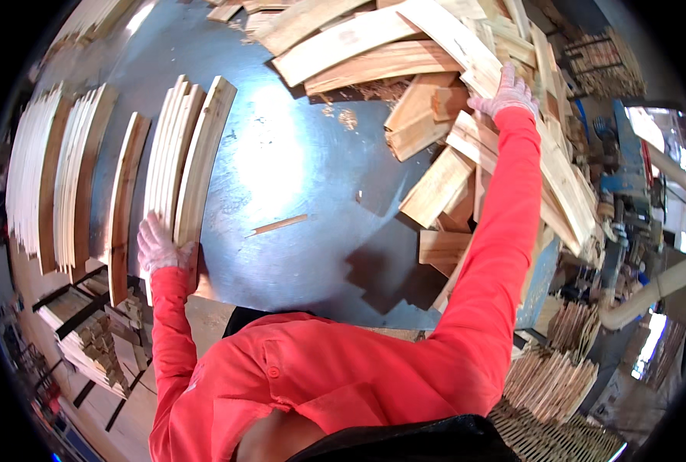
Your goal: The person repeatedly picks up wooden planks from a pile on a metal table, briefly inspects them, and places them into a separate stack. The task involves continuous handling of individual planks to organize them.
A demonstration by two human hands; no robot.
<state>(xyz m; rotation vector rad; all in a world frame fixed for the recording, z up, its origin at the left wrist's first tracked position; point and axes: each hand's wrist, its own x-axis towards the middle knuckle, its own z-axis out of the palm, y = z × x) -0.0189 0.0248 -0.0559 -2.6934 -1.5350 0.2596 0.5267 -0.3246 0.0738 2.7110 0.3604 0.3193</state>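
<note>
My left hand (160,245), in a pale glove, rests on the near end of a row of narrow boards (172,146) standing on edge at the left of the table. Its fingers are stretched apart over the top edges. Just right of that row, one thicker-looking board (207,138) leans alongside. At the far right my right hand (506,94), gloved too, reaches onto a jumbled pile of boards (374,42). The fingers lie spread on a long pale board (451,35); part of the pile is hidden under my sleeve.
A metal-topped table (281,266) carries everything, with a wood sliver (279,224) and shavings (348,118) on it. More upright boards (39,162) stand at the far left, beside a single board (127,192). Stacked timber (85,339) lies below left; blue machinery (624,185) stands right.
</note>
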